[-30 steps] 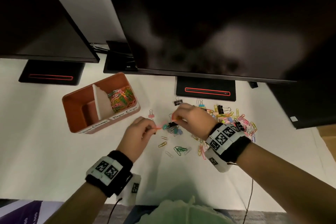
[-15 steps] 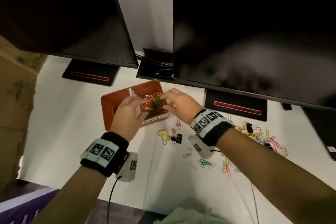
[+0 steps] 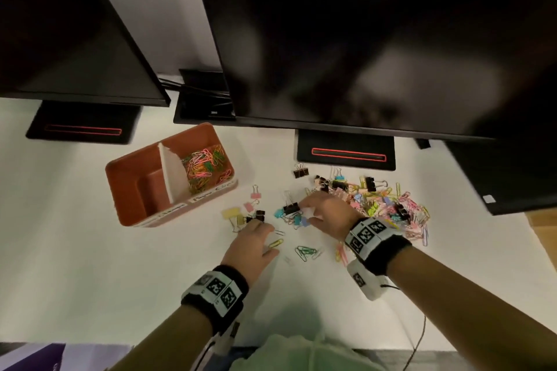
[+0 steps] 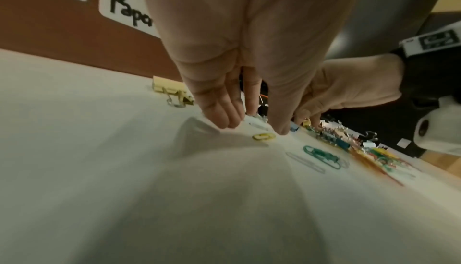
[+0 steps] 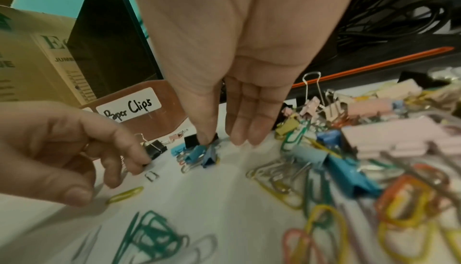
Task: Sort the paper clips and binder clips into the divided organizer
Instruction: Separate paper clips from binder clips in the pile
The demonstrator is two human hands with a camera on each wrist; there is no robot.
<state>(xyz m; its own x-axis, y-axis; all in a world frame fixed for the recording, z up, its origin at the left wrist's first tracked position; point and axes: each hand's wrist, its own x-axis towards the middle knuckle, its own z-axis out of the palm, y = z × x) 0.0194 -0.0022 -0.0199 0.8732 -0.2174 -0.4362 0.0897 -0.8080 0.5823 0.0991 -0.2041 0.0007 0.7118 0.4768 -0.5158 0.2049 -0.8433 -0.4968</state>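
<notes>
A: Two hands are down among the clips in the head view. The left hand (image 3: 251, 242) reaches for a yellow clip (image 3: 275, 243) at centre frame, and the right hand (image 3: 327, 214) is at a small blue cluster (image 3: 294, 218). The organizer (image 3: 135, 190) sits at left centre; its right bay holds paper clips, its left bay looks bare.

B: What's the risk?

A: I'd say tangles. The big pile (image 3: 388, 205) at right mixes both kinds, so a pinch may lift a binder clip chained to paper clips into the wrong bay.

B: And the left wrist view?

A: The left fingers (image 4: 219, 110) are released, extended, tips at the white worktop (image 4: 99, 169) around the yellow clip (image 4: 264, 136). It lies flat, so it could slide away instead of lifting.

B: Right wrist?

A: The right fingers (image 5: 249, 122) are also straight, holding nothing; the thumb tip touches a blue binder clip (image 5: 209, 156) knotted with wire clips. The "Paper Clips" label (image 5: 131, 107) shows at centre left.

B: The room?

A: Dark monitors (image 3: 361, 39) fill the top of the head view, with a carton (image 5: 30, 57) at upper left in the right wrist view.
</notes>
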